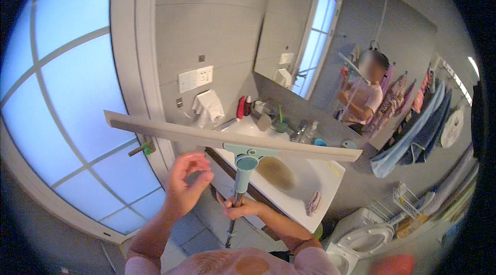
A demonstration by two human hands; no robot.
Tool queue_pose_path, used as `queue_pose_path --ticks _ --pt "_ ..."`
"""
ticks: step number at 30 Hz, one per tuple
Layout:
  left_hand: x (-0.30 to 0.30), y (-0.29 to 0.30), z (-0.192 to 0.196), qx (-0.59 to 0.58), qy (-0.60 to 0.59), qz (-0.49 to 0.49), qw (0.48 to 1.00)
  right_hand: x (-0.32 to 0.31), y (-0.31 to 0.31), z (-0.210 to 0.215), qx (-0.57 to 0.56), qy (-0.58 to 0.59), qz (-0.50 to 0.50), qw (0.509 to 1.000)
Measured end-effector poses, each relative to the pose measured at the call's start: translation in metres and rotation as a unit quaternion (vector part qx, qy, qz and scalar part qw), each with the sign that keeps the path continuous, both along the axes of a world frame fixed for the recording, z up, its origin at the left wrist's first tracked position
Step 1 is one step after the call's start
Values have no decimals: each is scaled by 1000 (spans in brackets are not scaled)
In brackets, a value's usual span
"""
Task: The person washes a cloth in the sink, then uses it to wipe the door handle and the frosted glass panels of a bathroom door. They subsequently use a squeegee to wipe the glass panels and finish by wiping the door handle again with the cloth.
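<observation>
My right hand (242,207) is wrapped round the metal pole (238,198) of a floor squeegee, just below its pale green socket (244,176). The squeegee's long whitish blade (206,136) is held up in front of me, slanting across the view from upper left to lower right. My left hand (188,183) is raised to the left of the pole, below the blade, and touches neither. Its fingers curve, with a gap between them and the thumb, and nothing shows in them. The lower pole runs down towards my body.
Behind the blade lies a white washbasin (315,182) with brownish water and a crumpled cloth (313,203) on its rim. Bottles and a faucet (298,130) line its back, under a wide mirror (356,27). A frosted-glass door (77,83) stands left; a toilet (364,239) lower right.
</observation>
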State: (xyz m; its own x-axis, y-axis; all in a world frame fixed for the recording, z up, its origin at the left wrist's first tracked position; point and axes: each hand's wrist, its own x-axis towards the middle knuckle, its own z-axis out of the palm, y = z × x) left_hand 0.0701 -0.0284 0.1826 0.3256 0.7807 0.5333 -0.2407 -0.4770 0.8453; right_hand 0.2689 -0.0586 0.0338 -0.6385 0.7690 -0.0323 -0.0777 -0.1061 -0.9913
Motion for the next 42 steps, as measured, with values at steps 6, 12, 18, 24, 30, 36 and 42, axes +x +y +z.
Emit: queue_pose_path --ticks 6,12,18,24,30,36,42 --pt "9 -10 15 27 -103 -17 994 -9 6 -2 27 -31 101 994" --pt "12 -11 19 -36 -112 -21 993 -6 7 -6 -9 13 141 990" --pt "12 -14 24 -57 10 0 998 -6 7 -17 -49 14 105 993" --pt "28 -8 8 -1 14 -6 1000 -10 8 -2 -45 -2 101 994" --pt "26 -15 -29 -166 76 -179 967 -22 14 -23 73 -68 22 995" --pt "-19 -7 -46 -80 -11 -39 996 -58 34 -39 159 -205 93 961" --pt "-111 16 34 3 -96 128 987 -82 31 -119 146 -298 16 943"
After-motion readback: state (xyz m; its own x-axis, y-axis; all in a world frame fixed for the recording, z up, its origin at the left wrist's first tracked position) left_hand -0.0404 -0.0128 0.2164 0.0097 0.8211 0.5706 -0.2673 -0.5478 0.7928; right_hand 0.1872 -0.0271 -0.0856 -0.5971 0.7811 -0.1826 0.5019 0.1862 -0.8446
